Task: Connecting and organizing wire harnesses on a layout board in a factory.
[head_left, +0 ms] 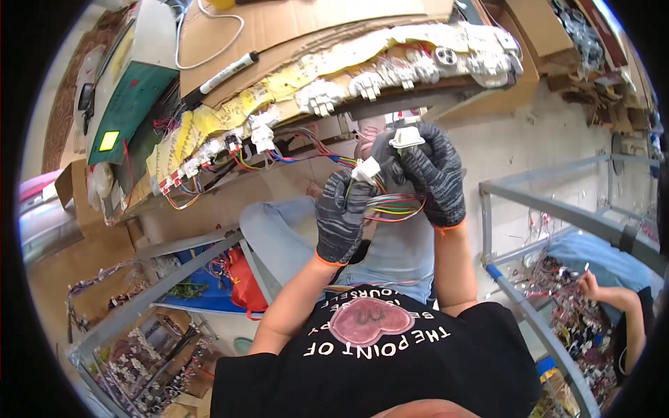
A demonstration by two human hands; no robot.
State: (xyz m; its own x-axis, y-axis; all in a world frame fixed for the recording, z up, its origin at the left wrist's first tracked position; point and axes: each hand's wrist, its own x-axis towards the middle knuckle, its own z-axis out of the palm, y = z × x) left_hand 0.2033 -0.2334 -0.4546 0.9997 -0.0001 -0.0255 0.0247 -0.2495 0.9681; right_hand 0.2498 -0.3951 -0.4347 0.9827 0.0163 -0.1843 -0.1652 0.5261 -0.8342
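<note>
In dark grey knit gloves with orange cuffs, both of my hands are raised in front of me, below the edge of a work board. My left hand (341,217) is closed on a white plastic connector (366,170) with coloured wires at it. Closed fingers of my right hand (437,174) hold another white connector (407,138), wider and with a rim. A bundle of multicoloured wires (394,207) loops between the two hands. More wires run left from there along the board, where a row of white connector holders (323,96) sits on yellow labelled strips (279,82).
A black-and-white marker (226,75) lies on cardboard (306,22) behind the board. Far left stands a green-fronted box (132,97) with a lit display. Grey metal frames (557,202) flank me. At right, a co-worker's hand (589,284) is near heaped wires.
</note>
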